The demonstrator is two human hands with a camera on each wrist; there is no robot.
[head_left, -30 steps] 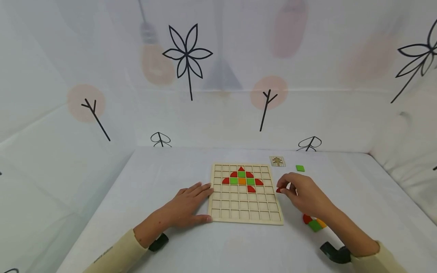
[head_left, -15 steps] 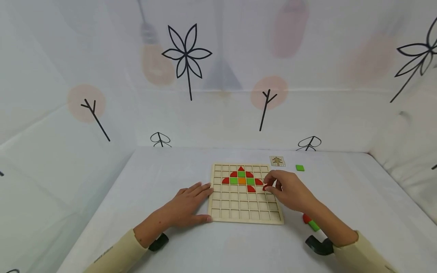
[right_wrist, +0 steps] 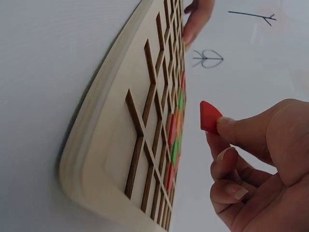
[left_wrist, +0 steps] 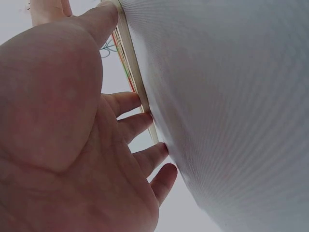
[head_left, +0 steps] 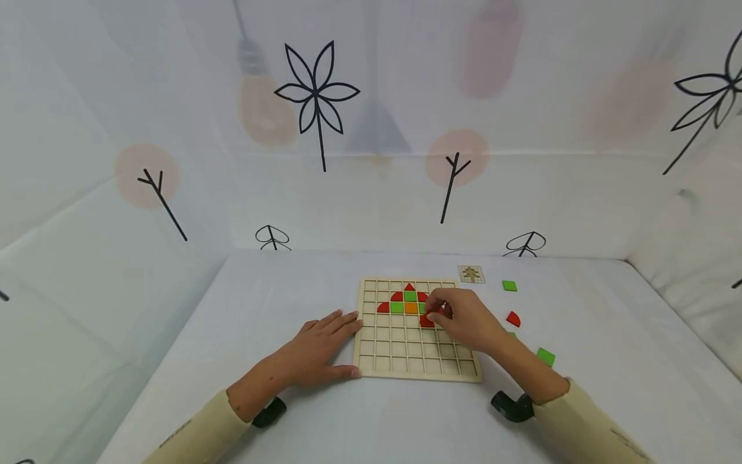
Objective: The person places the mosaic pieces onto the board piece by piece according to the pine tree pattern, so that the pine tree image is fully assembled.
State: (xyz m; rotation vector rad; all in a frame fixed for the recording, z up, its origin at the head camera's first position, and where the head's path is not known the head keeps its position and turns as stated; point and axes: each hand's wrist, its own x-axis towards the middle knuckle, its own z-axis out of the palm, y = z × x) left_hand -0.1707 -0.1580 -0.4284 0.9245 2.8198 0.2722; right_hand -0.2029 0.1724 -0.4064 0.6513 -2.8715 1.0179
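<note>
A square wooden grid board (head_left: 400,362) lies on the white table. Red, green and orange pieces form a stepped, pointed shape in its upper cells, with an orange square (head_left: 411,308) in the middle. My left hand (head_left: 317,351) lies flat with spread fingers, its fingertips and thumb touching the board's left edge. My right hand (head_left: 468,320) is over the right part of the board. Between thumb and index finger it pinches a red quarter-circle piece (right_wrist: 209,117), which is raised above the cells in the right wrist view. That hand hides some placed pieces in the head view.
A small pattern card (head_left: 471,274) and a green square (head_left: 509,285) lie beyond the board's right side. Nearer are a loose red quarter-circle (head_left: 513,319) and another green square (head_left: 546,356). The right forearm partly covers another green piece (head_left: 511,334).
My right hand has moved left from beside the board to above it, carrying the red quarter-circle piece. Loose pieces behind the arm have come into view. The left hand stays put.
</note>
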